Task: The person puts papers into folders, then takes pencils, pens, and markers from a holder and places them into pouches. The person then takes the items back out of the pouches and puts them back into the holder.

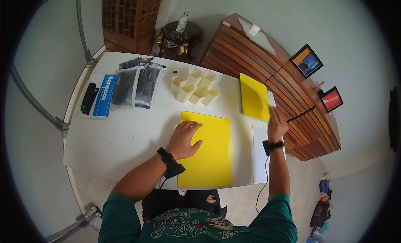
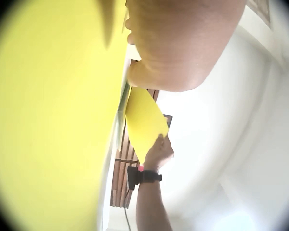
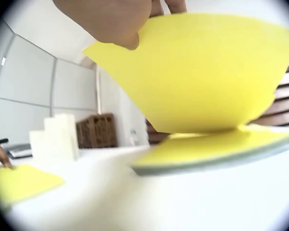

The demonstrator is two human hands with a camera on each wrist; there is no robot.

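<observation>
A yellow tabbed file folder (image 1: 209, 159) lies flat before the person. The left hand (image 1: 184, 139) is over its upper left part, fingers loosely bent and thumb apart, holding nothing. At the right back of the table, the right hand (image 1: 277, 125) pinches the near edge of a yellow folder (image 3: 207, 72) between thumb and fingers. That folder bows upward in the right wrist view, above a thin yellow-topped stack (image 3: 216, 151) on the table. In the left wrist view the lifted folder (image 2: 143, 120) hangs from the right hand.
White paper (image 1: 260, 153) lies by the right table edge. Behind the near folder stand cream hexagonal holders (image 1: 196, 87). Mesh zip pouches (image 1: 140, 84), a blue notebook (image 1: 104, 96) and a black stapler (image 1: 89, 98) are at the left. A slatted wooden cabinet (image 1: 250, 55) stands beyond the table.
</observation>
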